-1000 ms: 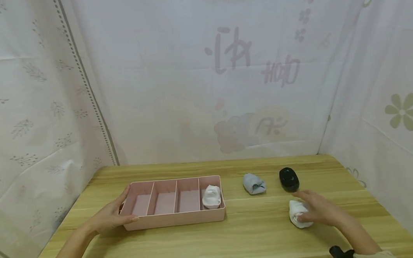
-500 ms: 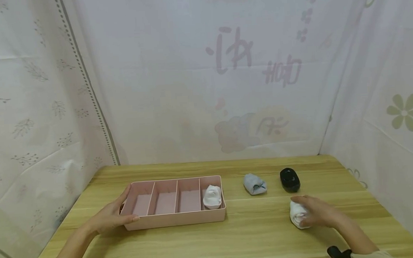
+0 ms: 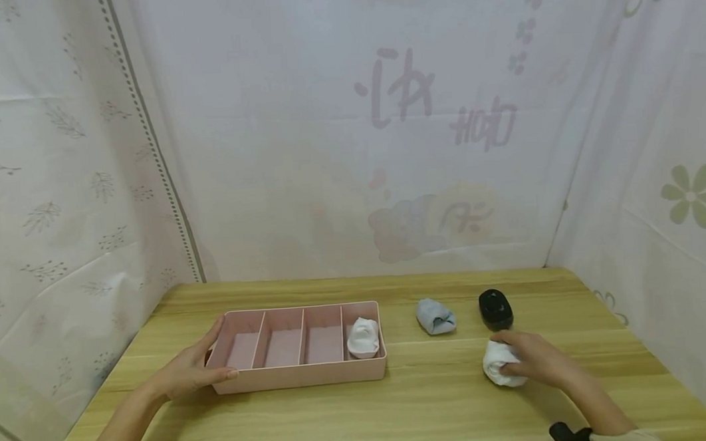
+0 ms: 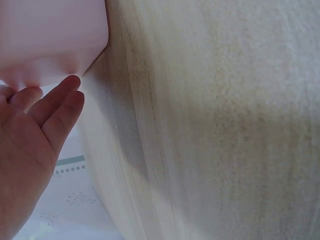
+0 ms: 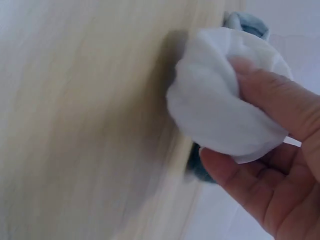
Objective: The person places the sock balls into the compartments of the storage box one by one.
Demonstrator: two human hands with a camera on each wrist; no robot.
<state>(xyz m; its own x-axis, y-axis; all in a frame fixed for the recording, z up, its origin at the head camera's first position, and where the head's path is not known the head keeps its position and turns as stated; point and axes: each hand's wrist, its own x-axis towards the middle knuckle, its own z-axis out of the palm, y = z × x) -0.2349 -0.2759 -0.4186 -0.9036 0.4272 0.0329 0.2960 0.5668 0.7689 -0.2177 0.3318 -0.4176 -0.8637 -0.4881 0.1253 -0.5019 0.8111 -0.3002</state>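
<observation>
A pink box [image 3: 298, 375] with several compartments lies at left centre in the head view, a rolled white sock [image 3: 362, 338] in its rightmost compartment. My left hand [image 3: 187, 370] holds the box's left end, thumb along the front wall and fingers at the far side. The left wrist view shows fingertips [image 4: 72, 82] at the pink wall. My right hand [image 3: 538, 357] grips another rolled white sock [image 3: 500, 364] between thumb and fingers, and in the right wrist view a shadow falls on the wood beside this sock [image 5: 210, 100].
A grey rolled sock [image 3: 435, 317] lies right of the box, opening toward the front. Just beyond the right hand lies a black rounded bundle [image 3: 495, 309]. The wooden table [image 3: 339, 421] is bounded by white printed curtains [image 3: 277, 151] at the back and both sides.
My right hand has closed its grip on the white sock and moved it slightly to the left. The left hand and the pink box have stayed in place.
</observation>
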